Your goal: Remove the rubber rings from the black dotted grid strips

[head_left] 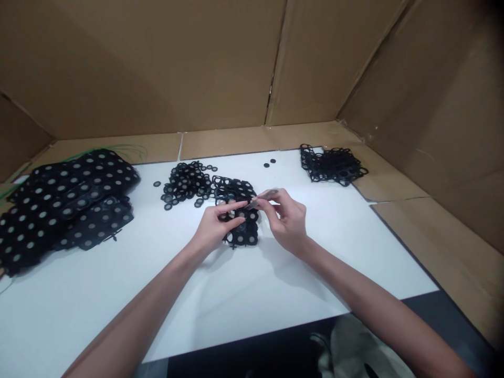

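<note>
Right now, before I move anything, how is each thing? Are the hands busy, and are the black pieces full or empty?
Left hand: fingers on the black grid
Right hand: pinching a thin grey strip
Black grid: flat under the hands
Left black sheets: stacked, grey-centred rings in the holes
Back-right black grids: heaped, holes look empty
Black rings: loose, piled

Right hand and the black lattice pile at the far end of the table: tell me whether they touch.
Apart. The head view shows the right hand short of the black lattice pile, with bare white table plainly visible between them.
</note>
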Motion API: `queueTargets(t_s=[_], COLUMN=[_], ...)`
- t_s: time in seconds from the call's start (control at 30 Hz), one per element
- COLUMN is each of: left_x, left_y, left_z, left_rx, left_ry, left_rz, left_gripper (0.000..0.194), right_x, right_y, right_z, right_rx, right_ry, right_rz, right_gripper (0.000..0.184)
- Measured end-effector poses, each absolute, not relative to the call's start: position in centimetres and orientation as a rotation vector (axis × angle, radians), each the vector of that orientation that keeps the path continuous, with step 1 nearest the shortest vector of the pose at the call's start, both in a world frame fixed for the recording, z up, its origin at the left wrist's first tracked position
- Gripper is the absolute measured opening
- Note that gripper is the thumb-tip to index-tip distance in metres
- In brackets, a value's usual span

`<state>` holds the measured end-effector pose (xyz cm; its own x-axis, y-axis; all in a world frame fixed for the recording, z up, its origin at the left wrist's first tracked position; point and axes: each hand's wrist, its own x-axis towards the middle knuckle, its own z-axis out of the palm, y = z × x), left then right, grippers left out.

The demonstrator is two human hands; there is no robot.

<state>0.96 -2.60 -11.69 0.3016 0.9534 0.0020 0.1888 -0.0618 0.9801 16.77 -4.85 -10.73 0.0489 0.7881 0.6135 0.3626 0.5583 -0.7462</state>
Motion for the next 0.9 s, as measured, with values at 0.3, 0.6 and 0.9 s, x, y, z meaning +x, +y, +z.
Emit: queueTargets(t_s=[0.3,0.6,0.9], left_x=[0.8,1.0,1.2], left_y=[-2.5,-2.4,-2.5], left_z=[-12.0,-11.4,-11.6], left_rx=[1.319,1.324,1.010], left_ry=[1.069,1.082,0.997], left_rz=[0.905,0.900,0.900], left_gripper=[0.034,0.037,0.035], right_x=[16.2,17.0,18.3], right_y=[-4.6,-4.7,-4.5], right_z=[-10.7,-10.0,-9.6], right_rx=[-1.064,-0.994,-1.026], right_ry=[-1.739,-1.555,-1.377], right_rz=[0.330,0.376,0.424], right_gripper=[0.010,0.007,0.005])
